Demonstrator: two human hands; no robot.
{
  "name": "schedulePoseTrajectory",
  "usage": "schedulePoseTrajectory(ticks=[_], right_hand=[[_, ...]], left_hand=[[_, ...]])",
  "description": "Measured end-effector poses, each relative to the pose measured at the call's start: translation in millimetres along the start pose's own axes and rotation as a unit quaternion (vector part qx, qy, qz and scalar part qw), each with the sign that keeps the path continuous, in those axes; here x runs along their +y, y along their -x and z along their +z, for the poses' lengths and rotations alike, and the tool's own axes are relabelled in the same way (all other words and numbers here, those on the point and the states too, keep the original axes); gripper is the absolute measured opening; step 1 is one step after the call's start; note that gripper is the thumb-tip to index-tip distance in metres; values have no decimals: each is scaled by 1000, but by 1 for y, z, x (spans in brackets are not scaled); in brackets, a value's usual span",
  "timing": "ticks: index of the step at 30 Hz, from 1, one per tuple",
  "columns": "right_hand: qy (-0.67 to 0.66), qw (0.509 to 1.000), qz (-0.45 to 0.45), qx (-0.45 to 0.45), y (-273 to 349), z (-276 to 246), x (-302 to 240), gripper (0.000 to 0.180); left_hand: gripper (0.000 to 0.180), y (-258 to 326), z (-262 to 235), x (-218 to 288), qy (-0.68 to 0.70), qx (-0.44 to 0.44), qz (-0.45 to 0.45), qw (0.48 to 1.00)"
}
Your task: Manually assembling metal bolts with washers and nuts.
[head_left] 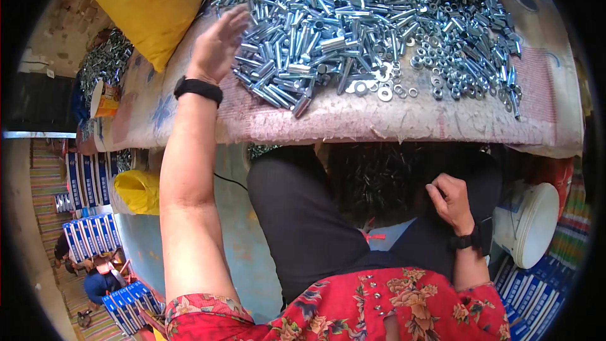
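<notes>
A large heap of shiny metal sleeves, bolts and washers [366, 25] covers a worn cloth-covered table [353, 120]. My left hand [218, 44] is raised flat with its fingers together at the heap's left edge, holding nothing; a black band sits on that wrist. My right hand [449, 201] rests low on my lap below the table edge, its fingers curled shut; whether it holds anything is hidden. A black watch is on that wrist. Loose washers [385, 91] lie at the heap's near edge.
A yellow sack [148, 0] lies at the table's far left, and a second one [136, 191] sits below by blue-and-white boxes [91, 233]. A white bucket [530, 221] stands at my right. Another pile of metal parts [104, 60] lies far left.
</notes>
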State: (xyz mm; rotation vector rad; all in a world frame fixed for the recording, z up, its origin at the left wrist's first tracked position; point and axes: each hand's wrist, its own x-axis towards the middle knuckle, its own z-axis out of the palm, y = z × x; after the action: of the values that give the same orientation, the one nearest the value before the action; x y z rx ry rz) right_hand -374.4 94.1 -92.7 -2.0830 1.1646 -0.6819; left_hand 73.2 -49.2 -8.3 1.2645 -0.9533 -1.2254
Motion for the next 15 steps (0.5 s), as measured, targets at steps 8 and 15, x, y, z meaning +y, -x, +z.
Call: schedulePoseTrajectory(ticks=[8,15], right_hand=[[-17,1000,-9,9,2,-1,-5,16],[-10,1000,-14,13,5,-3,-1,15]], left_hand=[[17,20,-59,7,-324,140,135,926],[21,16,-17,-4,-524,95,156,832]])
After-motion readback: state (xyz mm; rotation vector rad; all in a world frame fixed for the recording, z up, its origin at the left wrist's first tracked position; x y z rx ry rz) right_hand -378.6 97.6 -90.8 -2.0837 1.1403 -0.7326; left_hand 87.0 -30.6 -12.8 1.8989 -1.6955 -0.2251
